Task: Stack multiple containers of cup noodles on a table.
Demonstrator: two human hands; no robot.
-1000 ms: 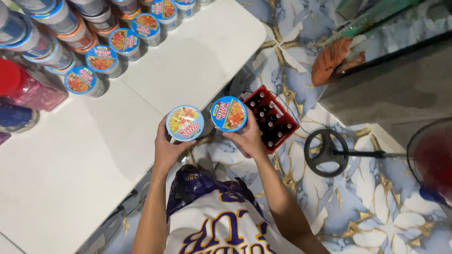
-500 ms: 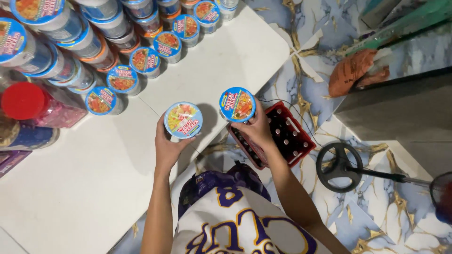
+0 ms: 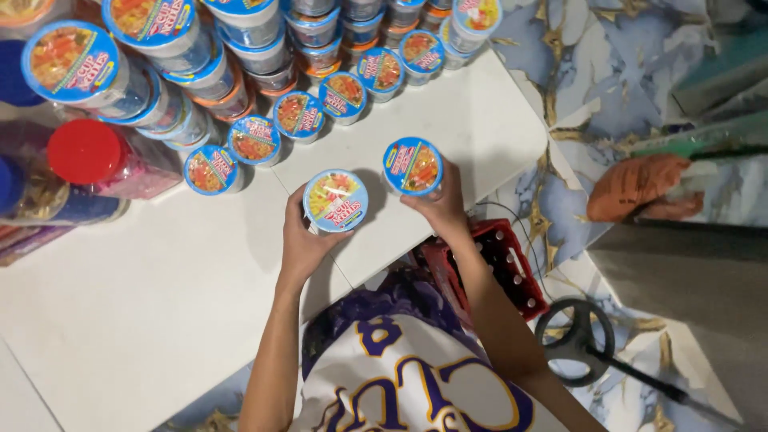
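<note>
Both cups have come forward over the white counter (image 3: pixel 144 320) since the earlier frames, closer to the stacked rows of noodle cups (image 3: pixel 264 88) at its far side. The red bottle crate (image 3: pixel 500 268) sits on the floor just off the counter's near edge. The left hand (image 3: pixel 308 244) is wrapped around a yellow-lidded noodle cup (image 3: pixel 335 200); the right hand (image 3: pixel 440 204) grips a blue-lidded noodle cup (image 3: pixel 413 166), both held above the counter's near part.

Blue-rimmed cup lids (image 3: pixel 335 200), white counter (image 3: pixel 144 296), perhaps marbled floor (image 3: pixel 552 96).
</note>
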